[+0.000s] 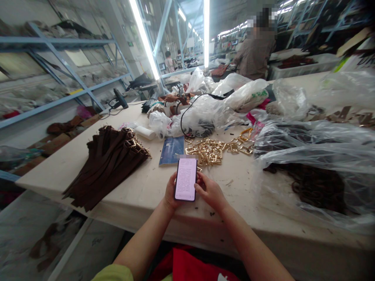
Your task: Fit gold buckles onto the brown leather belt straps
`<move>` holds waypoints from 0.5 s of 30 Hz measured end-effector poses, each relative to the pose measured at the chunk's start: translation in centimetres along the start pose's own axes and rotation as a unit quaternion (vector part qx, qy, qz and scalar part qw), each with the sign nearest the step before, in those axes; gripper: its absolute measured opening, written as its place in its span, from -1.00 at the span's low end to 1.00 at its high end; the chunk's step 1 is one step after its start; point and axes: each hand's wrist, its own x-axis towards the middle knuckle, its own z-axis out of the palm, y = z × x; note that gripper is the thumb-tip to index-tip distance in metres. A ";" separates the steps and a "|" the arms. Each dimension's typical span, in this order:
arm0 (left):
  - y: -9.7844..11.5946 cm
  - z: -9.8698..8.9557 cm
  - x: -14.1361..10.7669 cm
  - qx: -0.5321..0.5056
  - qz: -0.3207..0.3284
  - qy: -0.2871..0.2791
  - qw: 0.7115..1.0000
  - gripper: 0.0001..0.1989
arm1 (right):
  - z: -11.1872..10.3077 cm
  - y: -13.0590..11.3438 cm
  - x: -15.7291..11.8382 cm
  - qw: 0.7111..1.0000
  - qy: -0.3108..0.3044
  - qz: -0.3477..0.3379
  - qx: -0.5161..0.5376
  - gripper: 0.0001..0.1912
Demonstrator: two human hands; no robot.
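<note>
A smartphone [186, 179] with a lit screen full of small text is held upright over the table's front part. My left hand [170, 192] grips its left edge, the fingers partly hidden behind it. My right hand [208, 190] is closed round the right edge, the thumb by the screen. Just behind the phone lie a blue booklet [171, 150] and a heap of gold-coloured metal buckles [212, 151]. To the left, a thick stack of dark brown straps [107, 164] with gold buckles at one end rests on the table.
The pale table [131, 207] carries clear plastic bags [216, 111] at the back and a large bag of dark material [316, 183] at right. A corded dark tool [120, 98] lies back left. A person [254, 52] stands beyond; shelves [58, 41] line the left.
</note>
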 end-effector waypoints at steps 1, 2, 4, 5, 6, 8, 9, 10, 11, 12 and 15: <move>0.0 0.0 0.0 0.001 0.001 0.001 1.000 -0.46 | 0.0 0.0 0.0 1.000 -0.002 0.001 0.000 -0.52; 0.0 0.1 0.0 0.002 0.003 0.003 1.000 -0.46 | 0.0 0.0 0.0 1.000 -0.003 0.002 -0.001 -0.52; 0.0 0.1 0.0 0.003 0.004 0.007 1.000 -0.47 | 0.0 0.0 0.0 1.000 -0.003 0.002 -0.001 -0.52; 0.0 0.1 0.0 0.004 0.005 0.009 1.000 -0.48 | 0.0 0.0 0.0 1.000 -0.004 0.002 -0.001 -0.52; 0.0 0.1 0.0 0.004 0.005 0.010 1.000 -0.48 | 0.1 0.0 0.0 1.000 -0.005 0.001 0.000 -0.52; -0.1 0.1 0.0 0.002 0.007 0.011 1.000 -0.48 | 0.1 0.1 0.0 1.000 -0.005 0.000 -0.001 -0.52; 0.0 0.1 0.0 0.001 0.007 0.011 1.000 -0.48 | 0.1 0.1 0.0 1.000 -0.005 0.000 -0.002 -0.52; 0.0 0.1 0.0 0.000 0.007 0.011 1.000 -0.48 | 0.1 0.2 0.0 1.000 -0.006 0.001 -0.003 -0.52; 0.0 0.1 0.0 -0.002 0.006 0.010 1.000 -0.48 | 0.1 0.2 0.0 1.000 -0.007 0.001 -0.004 -0.52; 0.0 0.1 0.0 -0.003 0.005 0.009 1.000 -0.48 | 0.1 0.2 0.0 1.000 -0.008 0.002 -0.004 -0.51; 0.0 0.0 0.0 -0.002 0.002 0.006 1.000 -0.48 | 0.1 0.2 0.0 1.000 -0.008 0.002 -0.003 -0.51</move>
